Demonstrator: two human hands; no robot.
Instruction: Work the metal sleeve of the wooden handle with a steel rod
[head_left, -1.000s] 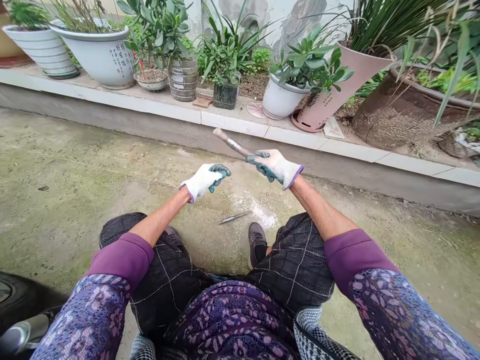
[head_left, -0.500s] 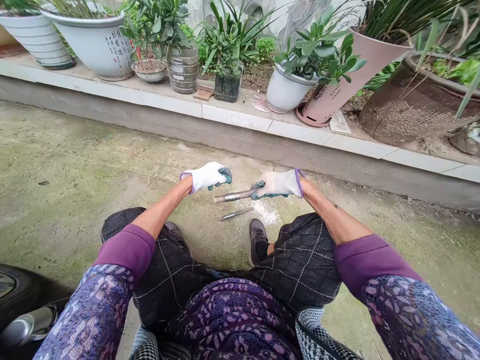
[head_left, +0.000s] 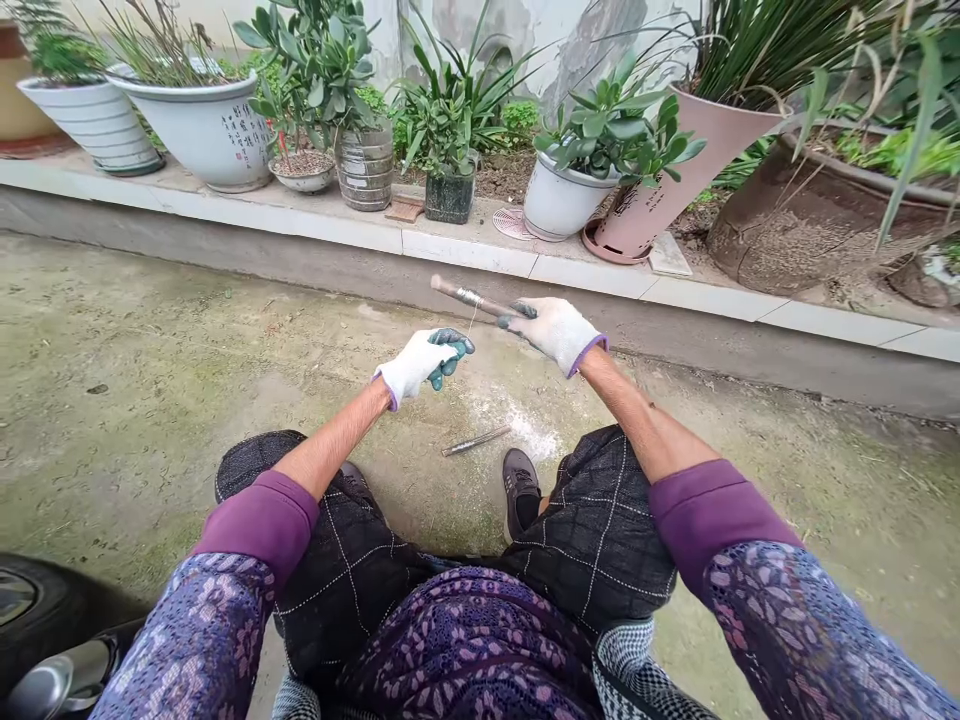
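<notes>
Both hands wear white gloves with green palms. My right hand (head_left: 553, 328) is closed round a wooden stick (head_left: 469, 297) that has shiny wire wound near its far end and points up to the left. A thin wire (head_left: 471, 320) runs down from that winding to my left hand (head_left: 421, 361), whose fingers pinch it. Below the hands, a grey metal rod (head_left: 476, 441) lies on the concrete beside a patch of white dust (head_left: 525, 425), just ahead of my dark shoe (head_left: 519, 482).
A raised white-edged ledge (head_left: 465, 252) runs across ahead, lined with potted plants: a large white pot (head_left: 202, 125), a small white pot (head_left: 559, 200), a tilted pink pot (head_left: 675, 165). Mossy concrete ground (head_left: 135, 380) spreads left. A dark vehicle part (head_left: 45, 640) sits at bottom left.
My right hand dropped the stick low and level half a second ago, then raised it back up pointing left. My left hand stayed pinched, shifting slightly right.
</notes>
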